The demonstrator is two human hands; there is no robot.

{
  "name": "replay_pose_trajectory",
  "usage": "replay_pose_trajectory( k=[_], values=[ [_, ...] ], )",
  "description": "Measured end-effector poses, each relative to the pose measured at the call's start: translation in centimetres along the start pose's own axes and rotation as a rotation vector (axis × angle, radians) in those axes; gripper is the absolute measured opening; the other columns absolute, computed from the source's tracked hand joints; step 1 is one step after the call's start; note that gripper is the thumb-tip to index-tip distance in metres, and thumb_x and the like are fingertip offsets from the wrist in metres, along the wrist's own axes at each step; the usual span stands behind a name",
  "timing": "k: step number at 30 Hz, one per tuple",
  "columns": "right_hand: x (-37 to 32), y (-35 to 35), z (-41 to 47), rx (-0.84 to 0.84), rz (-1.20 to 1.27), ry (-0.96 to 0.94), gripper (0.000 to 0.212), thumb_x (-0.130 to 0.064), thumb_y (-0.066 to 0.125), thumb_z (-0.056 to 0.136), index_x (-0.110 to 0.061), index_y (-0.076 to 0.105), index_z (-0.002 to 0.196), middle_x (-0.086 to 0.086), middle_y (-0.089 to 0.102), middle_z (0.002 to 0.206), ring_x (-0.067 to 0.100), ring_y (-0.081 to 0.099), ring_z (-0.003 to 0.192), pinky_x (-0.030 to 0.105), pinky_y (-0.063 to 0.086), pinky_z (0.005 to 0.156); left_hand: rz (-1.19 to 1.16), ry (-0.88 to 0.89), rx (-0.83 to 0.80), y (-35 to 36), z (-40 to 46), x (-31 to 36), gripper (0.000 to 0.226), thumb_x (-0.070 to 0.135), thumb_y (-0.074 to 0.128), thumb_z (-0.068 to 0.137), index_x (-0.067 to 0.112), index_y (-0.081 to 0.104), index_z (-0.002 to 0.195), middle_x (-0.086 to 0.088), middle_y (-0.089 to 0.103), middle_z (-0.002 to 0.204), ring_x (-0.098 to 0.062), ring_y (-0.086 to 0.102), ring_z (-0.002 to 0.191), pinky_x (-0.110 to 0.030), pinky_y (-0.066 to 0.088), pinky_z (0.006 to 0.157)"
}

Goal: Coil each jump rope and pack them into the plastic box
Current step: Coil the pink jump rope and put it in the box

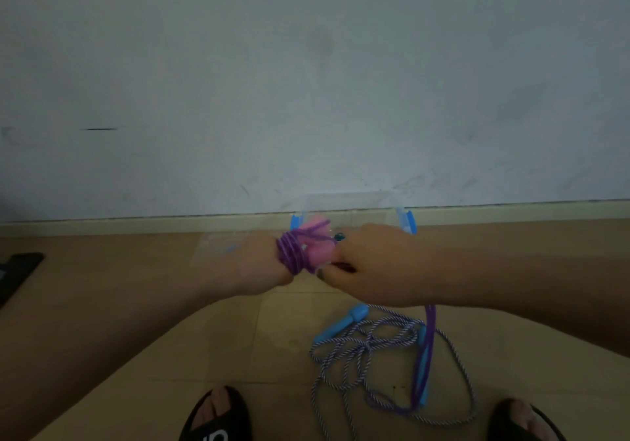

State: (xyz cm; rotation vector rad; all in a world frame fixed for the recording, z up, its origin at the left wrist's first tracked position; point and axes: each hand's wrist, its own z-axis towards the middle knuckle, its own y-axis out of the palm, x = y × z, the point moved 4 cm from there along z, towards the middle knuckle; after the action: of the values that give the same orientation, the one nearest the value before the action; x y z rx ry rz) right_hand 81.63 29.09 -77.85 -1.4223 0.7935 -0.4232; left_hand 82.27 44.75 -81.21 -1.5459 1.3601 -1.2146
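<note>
**Inspector:** Start with the largest item.

**Assistant:** The tiled floor (238, 331) carries everything. At its far edge, against the wall, stands the clear plastic box (344, 208) with blue clips, open at the top as far as can be told.

**Inspector:** The ropes?

**Assistant:** A striped jump rope (381, 348) with blue handles lies loose and uncoiled on the floor near the person's feet. The purple jump rope (289, 253), with pink handles, is held up in front of the box, wound in several turns round its handles.

**Inspector:** Grips?

**Assistant:** The left hand (252, 263) is clenched on the bundle. The right hand (371, 266) pinches the rope's running part, and a purple loop hangs below it to the floor.

**Inspector:** Step in hand?

**Assistant:** Judged to be coiling the first rope, nothing packed yet. Next calls for winding in the hanging slack under tension, securing the end, then lowering the bundle into the box.

**Inspector:** Markings?

**Assistant:** White lettering on the left sandal (214, 420), cut off and unreadable.
</note>
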Motion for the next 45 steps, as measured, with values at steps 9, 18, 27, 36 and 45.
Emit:
replay_pose_trajectory(
  k=[9, 18, 27, 36, 45],
  values=[
    [0.9, -3.4, 2.4, 0.176, -0.114, -0.047, 0.056, -0.053, 0.044, 0.096, -0.015, 0.043, 0.055, 0.000, 0.044, 0.049, 0.011, 0.040, 0.046, 0.028, 0.027, 0.048, 0.161, 0.330, -0.007, 0.3, -1.5, 3.5, 0.002, 0.018, 0.056, 0.086, 0.019, 0.058, 0.087, -0.001, 0.064, 0.082, -0.019, 0.062, 0.075, -0.023, 0.044, 0.059],
    [5.8, -1.4, 2.8, 0.173, 0.035, 0.101, 0.054, -0.054, 0.034, 0.099, -0.021, 0.042, 0.058, -0.002, 0.047, 0.054, 0.017, 0.048, 0.055, 0.032, 0.038, 0.055, 0.141, 0.451, 0.027, -1.6, -2.4, 5.7, 0.021, 0.033, 0.060, 0.087, 0.021, 0.061, 0.105, 0.000, 0.067, 0.094, -0.018, 0.064, 0.084, -0.025, 0.049, 0.069],
    [4.1, 5.2, -0.1, 0.014, 0.416, 0.282, 0.038, -0.022, 0.024, 0.106, -0.018, 0.041, 0.072, -0.001, 0.048, 0.064, 0.017, 0.046, 0.060, 0.024, 0.041, 0.064, -0.670, -0.018, 0.106, -1.9, -0.4, 1.6, 0.010, 0.001, 0.065, 0.071, 0.006, 0.058, 0.064, 0.004, 0.047, 0.048, -0.008, 0.038, 0.040, -0.020, 0.031, 0.039],
    [-2.1, 2.3, 0.0, -0.038, -0.170, -0.119, 0.047, -0.044, 0.033, 0.100, -0.018, 0.045, 0.063, -0.004, 0.041, 0.056, 0.012, 0.042, 0.051, 0.027, 0.031, 0.051, -0.032, 0.084, -0.099, 2.3, 0.0, 0.8, 0.018, 0.017, 0.054, 0.091, 0.008, 0.060, 0.076, -0.009, 0.057, 0.075, -0.027, 0.063, 0.079, -0.021, 0.044, 0.062],
    [1.7, -2.0, 3.5, 0.247, -0.370, -0.102, 0.058, -0.055, 0.030, 0.100, -0.019, 0.030, 0.055, -0.004, 0.031, 0.049, 0.014, 0.032, 0.047, 0.027, 0.023, 0.048, 0.119, 0.249, -0.010, 2.0, -0.6, 2.2, 0.008, 0.019, 0.054, 0.084, 0.019, 0.061, 0.085, 0.002, 0.061, 0.072, -0.015, 0.061, 0.064, -0.030, 0.052, 0.056]
  ],
)
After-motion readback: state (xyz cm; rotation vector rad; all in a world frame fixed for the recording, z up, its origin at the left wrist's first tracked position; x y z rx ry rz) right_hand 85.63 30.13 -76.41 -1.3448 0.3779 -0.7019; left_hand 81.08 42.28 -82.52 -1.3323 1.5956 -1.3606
